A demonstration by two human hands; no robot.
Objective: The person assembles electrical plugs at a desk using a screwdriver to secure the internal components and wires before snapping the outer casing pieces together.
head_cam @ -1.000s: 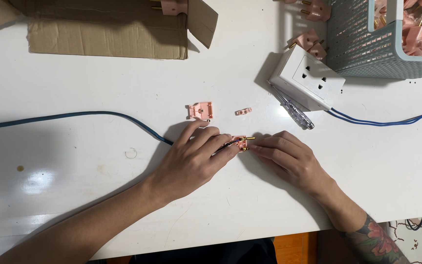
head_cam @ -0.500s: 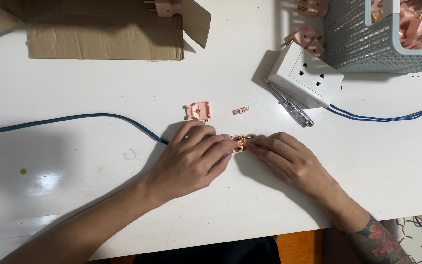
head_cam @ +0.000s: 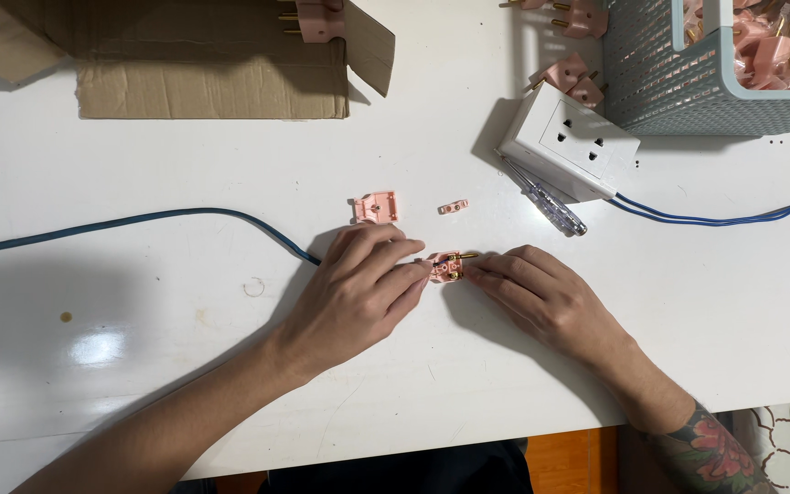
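Observation:
A small pink plug body (head_cam: 446, 267) with brass pins lies on the white table (head_cam: 139, 302), pinched between my two hands. My left hand (head_cam: 358, 293) grips its left side, where a blue cable (head_cam: 185, 218) runs under my palm. From the right, the fingertips of my right hand (head_cam: 541, 293) press on the brass pins. A pink plug cover (head_cam: 376, 208) and a small pink clamp piece (head_cam: 453, 208) lie loose just beyond my hands.
A white socket box (head_cam: 578, 139) with a blue lead (head_cam: 715, 216) stands at the upper right, a clear-handled screwdriver (head_cam: 550, 206) beside it. A grey-blue basket (head_cam: 688, 73) holds several pink plugs. Flattened cardboard (head_cam: 203, 55) lies at the back left.
Both hands stay on the pink plug body with only small finger shifts. The view has drifted slightly.

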